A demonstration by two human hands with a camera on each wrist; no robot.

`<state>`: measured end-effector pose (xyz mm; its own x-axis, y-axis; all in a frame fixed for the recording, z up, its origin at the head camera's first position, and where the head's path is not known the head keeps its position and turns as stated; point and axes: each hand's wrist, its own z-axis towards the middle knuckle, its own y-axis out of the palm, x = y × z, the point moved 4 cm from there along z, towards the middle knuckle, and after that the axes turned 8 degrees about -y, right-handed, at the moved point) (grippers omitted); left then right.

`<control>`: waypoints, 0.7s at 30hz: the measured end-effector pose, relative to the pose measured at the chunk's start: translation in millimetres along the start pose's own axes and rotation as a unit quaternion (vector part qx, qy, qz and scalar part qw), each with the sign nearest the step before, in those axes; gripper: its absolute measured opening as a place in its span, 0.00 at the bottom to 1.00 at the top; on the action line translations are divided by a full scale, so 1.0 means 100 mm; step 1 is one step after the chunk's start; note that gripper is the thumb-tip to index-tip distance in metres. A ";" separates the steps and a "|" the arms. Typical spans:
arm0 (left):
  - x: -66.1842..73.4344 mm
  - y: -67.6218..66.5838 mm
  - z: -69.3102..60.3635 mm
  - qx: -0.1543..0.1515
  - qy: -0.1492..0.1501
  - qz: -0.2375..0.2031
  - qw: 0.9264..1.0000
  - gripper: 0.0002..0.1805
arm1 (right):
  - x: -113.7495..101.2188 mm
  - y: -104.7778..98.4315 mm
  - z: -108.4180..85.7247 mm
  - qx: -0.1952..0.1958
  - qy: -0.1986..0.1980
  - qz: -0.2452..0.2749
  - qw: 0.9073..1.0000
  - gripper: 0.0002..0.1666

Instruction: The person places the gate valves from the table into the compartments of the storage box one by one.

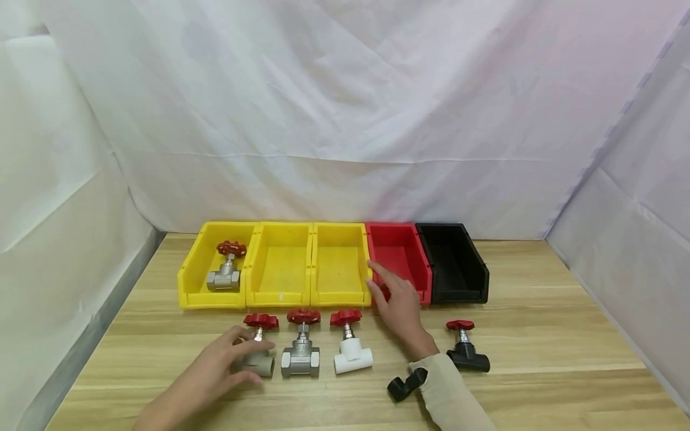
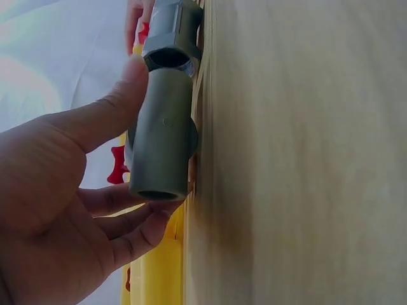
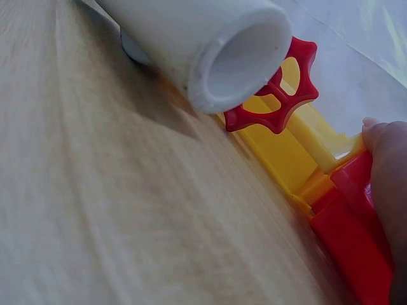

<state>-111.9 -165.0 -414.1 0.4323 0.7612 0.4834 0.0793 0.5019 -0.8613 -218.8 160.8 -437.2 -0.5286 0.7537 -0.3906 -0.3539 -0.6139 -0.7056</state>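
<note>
Just left of the steel gate valve [image 1: 300, 361], the grey handwheel valve [image 1: 263, 364] points its pipe toward it, between the loosely parted thumb and fingers of your nearer left hand [image 1: 222, 363]; your right hand [image 1: 399, 305], fingers extended, lies right of it.

Five bins [image 1: 339, 263] stand abreast; one valve [image 1: 225, 275] lies in the leftmost bin [image 1: 212, 301]; four other valves [image 1: 300, 359] lie before the row.
</note>
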 end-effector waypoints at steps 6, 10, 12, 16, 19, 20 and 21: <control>0.00 0.04 0.02 -0.047 -0.040 -0.009 0.998 0.24 | 0.00 0.00 0.00 0.001 0.001 0.001 1.000 0.33; 0.00 0.06 0.04 -0.056 -0.042 -0.007 0.998 0.22 | 0.01 0.00 0.00 0.002 0.000 0.002 1.000 0.33; -0.01 0.07 0.04 -0.057 -0.044 -0.007 0.997 0.22 | 0.01 0.01 0.00 0.001 0.000 0.001 1.000 0.33; -0.02 0.08 0.03 -0.057 -0.051 -0.011 0.997 0.21 | 0.01 0.01 0.00 0.000 0.003 0.002 1.000 0.33; -0.03 0.08 0.03 -0.055 -0.053 -0.013 0.997 0.21 | 0.01 0.00 -0.01 0.000 0.004 0.003 1.000 0.33; -0.03 0.08 0.03 -0.054 -0.051 -0.014 0.997 0.21 | 0.01 0.00 -0.01 0.001 0.004 0.003 1.000 0.33; -0.03 0.08 0.04 -0.054 -0.054 -0.015 0.997 0.21 | 0.00 0.00 -0.01 0.001 0.004 0.003 1.000 0.34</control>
<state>-115.9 -161.6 -421.3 0.3300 0.7885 0.5190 0.1902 0.4830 -0.8547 -218.6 161.2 -437.7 -0.5249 0.7519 -0.3988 -0.3521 -0.6184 -0.7026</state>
